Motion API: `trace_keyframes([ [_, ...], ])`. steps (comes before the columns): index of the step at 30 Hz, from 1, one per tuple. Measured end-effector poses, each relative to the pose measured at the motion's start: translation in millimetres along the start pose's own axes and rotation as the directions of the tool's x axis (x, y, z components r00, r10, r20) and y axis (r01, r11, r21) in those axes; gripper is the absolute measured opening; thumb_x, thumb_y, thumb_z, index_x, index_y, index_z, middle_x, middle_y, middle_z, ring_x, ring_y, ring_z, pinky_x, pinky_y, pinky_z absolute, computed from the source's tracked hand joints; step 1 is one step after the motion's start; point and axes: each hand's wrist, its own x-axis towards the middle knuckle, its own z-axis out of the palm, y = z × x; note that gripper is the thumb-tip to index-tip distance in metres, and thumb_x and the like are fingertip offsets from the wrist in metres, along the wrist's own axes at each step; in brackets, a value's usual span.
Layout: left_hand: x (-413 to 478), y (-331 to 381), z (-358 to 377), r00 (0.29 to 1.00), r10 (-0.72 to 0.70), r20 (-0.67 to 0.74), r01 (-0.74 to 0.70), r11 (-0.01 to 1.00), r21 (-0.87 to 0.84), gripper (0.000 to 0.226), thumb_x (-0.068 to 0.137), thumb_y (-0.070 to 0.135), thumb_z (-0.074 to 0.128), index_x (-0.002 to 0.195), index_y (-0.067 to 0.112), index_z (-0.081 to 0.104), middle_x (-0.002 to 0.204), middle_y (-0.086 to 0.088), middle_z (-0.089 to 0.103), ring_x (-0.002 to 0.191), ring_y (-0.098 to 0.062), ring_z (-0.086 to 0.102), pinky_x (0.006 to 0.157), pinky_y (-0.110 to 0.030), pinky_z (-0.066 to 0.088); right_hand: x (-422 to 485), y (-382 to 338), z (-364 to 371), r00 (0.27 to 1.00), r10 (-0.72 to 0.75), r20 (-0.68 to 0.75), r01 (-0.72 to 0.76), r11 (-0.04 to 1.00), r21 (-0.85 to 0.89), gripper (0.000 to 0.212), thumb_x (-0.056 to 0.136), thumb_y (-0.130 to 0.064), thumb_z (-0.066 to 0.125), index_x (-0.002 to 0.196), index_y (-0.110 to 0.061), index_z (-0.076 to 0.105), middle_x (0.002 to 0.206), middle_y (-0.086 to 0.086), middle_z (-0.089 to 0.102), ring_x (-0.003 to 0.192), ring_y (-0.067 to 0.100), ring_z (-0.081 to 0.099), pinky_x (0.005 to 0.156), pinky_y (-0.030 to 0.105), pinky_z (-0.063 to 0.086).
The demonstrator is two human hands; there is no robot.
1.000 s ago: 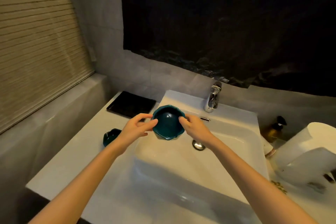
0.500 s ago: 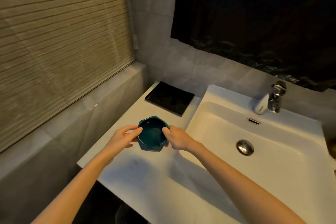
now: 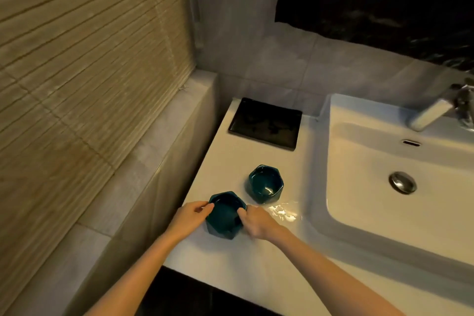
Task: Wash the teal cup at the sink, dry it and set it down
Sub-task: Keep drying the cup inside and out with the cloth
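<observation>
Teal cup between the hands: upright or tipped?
Upright: the teal cup shows its open mouth facing up, base on the counter, left hand and right hand holding opposite sides.

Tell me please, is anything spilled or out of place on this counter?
Yes: a small puddle glistens on the white counter, between the teal cup being held, the second cup and the sink. Both cups are upright; nothing looks damaged.
</observation>
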Motion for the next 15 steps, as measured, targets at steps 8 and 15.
trace_keyframes([
  [8,29.1,-15.6,-3.2,0.987,0.163,0.009,-0.162,0.970,0.180,0.047,0.094,0.030,0.052,0.048,0.026,0.043,0.044,0.007,0.037,0.042,-0.006,0.031,0.048,-0.027,0.027,19.0,-10.0,11.2,0.989,0.145,0.035,-0.147,0.988,0.041,0.015,0.100,-0.016,0.034,0.097,-0.004,0.041,0.111,0.028,0.052,0.099,0.040,0.053,0.068,0.037,0.033],
  [15,38.7,-20.1,-3.6,0.976,0.217,0.028,-0.213,0.909,0.358,0.049,0.096,0.032,0.046,0.050,0.019,0.031,0.063,-0.003,0.046,0.056,-0.016,0.041,0.052,-0.031,0.032,30.6,-6.2,14.0,0.955,0.294,0.039,-0.296,0.941,0.162,0.035,0.101,-0.029,0.024,0.071,-0.011,0.034,0.088,0.022,0.050,0.083,0.032,0.049,0.065,0.034,0.029],
])
